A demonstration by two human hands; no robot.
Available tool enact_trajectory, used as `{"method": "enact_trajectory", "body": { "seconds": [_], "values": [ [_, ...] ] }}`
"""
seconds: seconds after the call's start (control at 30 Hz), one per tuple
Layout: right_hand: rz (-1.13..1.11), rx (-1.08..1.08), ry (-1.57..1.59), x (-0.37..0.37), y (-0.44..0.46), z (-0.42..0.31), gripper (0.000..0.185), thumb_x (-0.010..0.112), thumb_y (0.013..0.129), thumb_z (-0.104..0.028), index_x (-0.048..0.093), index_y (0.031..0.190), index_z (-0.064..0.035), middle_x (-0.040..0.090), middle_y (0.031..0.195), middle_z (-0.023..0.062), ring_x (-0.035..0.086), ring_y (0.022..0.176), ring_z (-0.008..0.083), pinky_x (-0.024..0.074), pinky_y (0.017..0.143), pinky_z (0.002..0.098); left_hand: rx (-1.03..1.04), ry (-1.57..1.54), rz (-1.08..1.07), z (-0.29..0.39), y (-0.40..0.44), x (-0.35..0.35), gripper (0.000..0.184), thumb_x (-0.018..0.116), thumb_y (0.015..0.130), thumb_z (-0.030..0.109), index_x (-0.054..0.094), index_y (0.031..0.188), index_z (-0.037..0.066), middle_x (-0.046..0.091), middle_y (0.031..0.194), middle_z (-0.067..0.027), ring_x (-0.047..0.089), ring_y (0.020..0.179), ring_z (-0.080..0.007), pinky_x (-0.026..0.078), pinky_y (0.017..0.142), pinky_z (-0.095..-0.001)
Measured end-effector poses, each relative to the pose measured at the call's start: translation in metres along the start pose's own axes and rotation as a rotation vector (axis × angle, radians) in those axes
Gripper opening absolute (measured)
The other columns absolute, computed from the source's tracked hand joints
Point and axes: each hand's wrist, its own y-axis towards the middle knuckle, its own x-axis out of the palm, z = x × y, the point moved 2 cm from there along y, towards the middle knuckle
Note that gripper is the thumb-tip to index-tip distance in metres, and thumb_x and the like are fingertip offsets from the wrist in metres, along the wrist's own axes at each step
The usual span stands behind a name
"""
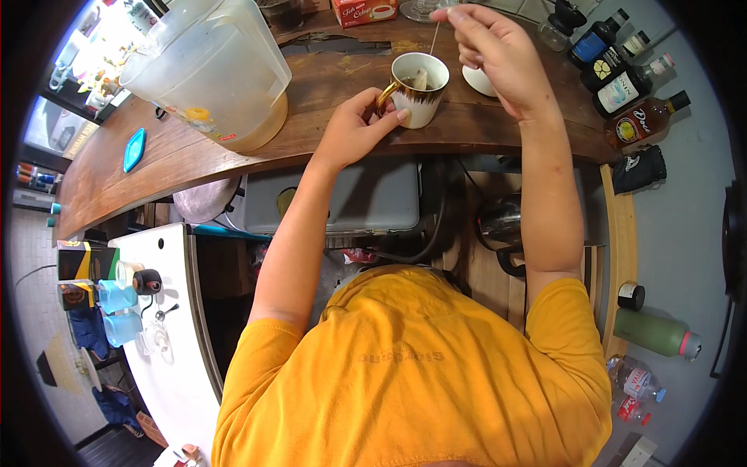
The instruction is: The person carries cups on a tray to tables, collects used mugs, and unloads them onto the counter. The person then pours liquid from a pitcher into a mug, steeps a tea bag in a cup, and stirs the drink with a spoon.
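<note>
A white mug point(418, 100) with a gold handle and dark gold pattern stands on the wooden counter point(342, 71). Inside it, near the rim, is a tea bag point(421, 79). My left hand point(359, 124) holds the mug, its fingers at the handle and its thumb against the side. Above and to the right of the mug, my right hand point(492, 54) pinches the tea bag's string point(435, 37), which runs down into the mug. Partly behind my right hand lies a small white round dish or lid point(476, 79).
A large translucent pitcher point(226, 78) stands left of the mug, with a blue lid point(135, 150) farther left. At the back is a red tea box point(364, 11). Several bottles point(622, 92) line the right end. A black kettle point(498, 222) sits below the counter.
</note>
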Motion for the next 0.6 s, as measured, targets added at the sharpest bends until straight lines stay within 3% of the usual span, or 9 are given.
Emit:
{"method": "enact_trajectory", "body": {
  "seconds": [0.2, 0.27, 0.37, 0.43, 0.57, 0.6],
  "values": [
    [-0.013, 0.107, -0.139, -0.003, -0.001, 0.010, 0.027, 0.051, 0.098, -0.022, 0.065, 0.108, -0.0013, 0.035, 0.063, -0.0101, 0.030, 0.056, -0.0002, 0.0262, 0.052, 0.0174, 0.029, -0.006, -0.009, -0.008, 0.002, -0.002, 0.025, 0.074, 0.083, 0.025, 0.057, 0.080, 0.007, 0.042, 0.063, 0.0085, 0.033, 0.057, -0.0020, 0.027, 0.051, -0.0204],
    [0.022, 0.047, -0.074, -0.003, -0.001, 0.004, 0.026, 0.052, 0.098, -0.022, 0.065, 0.108, -0.0021, 0.035, 0.063, -0.0103, 0.030, 0.056, -0.0003, 0.0257, 0.052, 0.0174, 0.025, -0.018, -0.008, -0.008, 0.002, -0.002, 0.025, 0.074, 0.083, 0.025, 0.057, 0.080, 0.007, 0.041, 0.063, 0.0088, 0.033, 0.057, -0.0020, 0.027, 0.050, -0.0203],
    [0.049, 0.003, -0.057, -0.001, -0.002, 0.002, 0.025, 0.053, 0.098, -0.023, 0.066, 0.107, -0.0035, 0.035, 0.062, -0.0105, 0.030, 0.056, -0.0004, 0.0251, 0.050, 0.0177, 0.016, -0.040, -0.023, -0.005, 0.000, -0.004, 0.023, 0.072, 0.084, 0.024, 0.058, 0.085, 0.006, 0.048, 0.066, 0.0072, 0.038, 0.057, -0.0021, 0.031, 0.051, -0.0197],
    [0.046, 0.018, -0.109, -0.002, -0.004, 0.003, 0.025, 0.053, 0.098, -0.023, 0.067, 0.107, -0.0040, 0.036, 0.062, -0.0105, 0.030, 0.056, -0.0005, 0.0251, 0.050, 0.0179, -0.079, -0.260, 0.034, -0.002, -0.003, -0.007, 0.023, 0.070, 0.087, 0.023, 0.059, 0.092, 0.003, 0.056, 0.071, 0.0036, 0.046, 0.060, -0.0029, 0.038, 0.055, -0.0196],
    [0.069, 0.040, -0.215, -0.007, -0.007, 0.005, 0.026, 0.053, 0.098, -0.023, 0.066, 0.108, -0.0023, 0.035, 0.063, -0.0104, 0.030, 0.056, -0.0002, 0.0249, 0.051, 0.0178, -0.094, -0.276, 0.119, 0.019, -0.021, -0.017, 0.022, 0.066, 0.090, 0.020, 0.059, 0.101, 0.003, 0.057, 0.076, 0.0024, 0.052, 0.070, -0.0056, 0.042, 0.062, -0.0205],
    [0.089, 0.073, -0.149, -0.007, -0.008, 0.000, 0.024, 0.052, 0.099, -0.021, 0.065, 0.103, -0.0019, 0.039, 0.062, -0.0092, 0.031, 0.053, -0.0001, 0.0242, 0.045, 0.0181, -0.201, -0.202, 0.163, 0.030, -0.033, -0.021, 0.022, 0.065, 0.091, 0.022, 0.059, 0.099, 0.003, 0.055, 0.074, 0.0019, 0.052, 0.070, -0.0066, 0.041, 0.061, -0.0211]
  ]
}}
